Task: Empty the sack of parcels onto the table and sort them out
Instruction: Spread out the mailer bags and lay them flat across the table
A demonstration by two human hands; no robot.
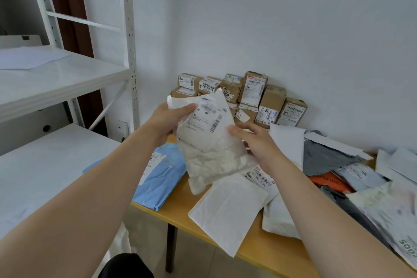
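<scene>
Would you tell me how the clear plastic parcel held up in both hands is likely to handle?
The clear parcel probably flops: its film is wrinkled and bulges around lumpy white filling. It seems light, since the left hand and right hand hold it aloft by its edges. The glossy film may be slippery.

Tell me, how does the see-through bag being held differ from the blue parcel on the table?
The see-through bag is held up by the left hand and the right hand; the blue parcel lies on the table. The see-through bag shows whitish contents and looks puffy; the blue parcel is opaque, flat and creased. Both carry a printed label.
</scene>
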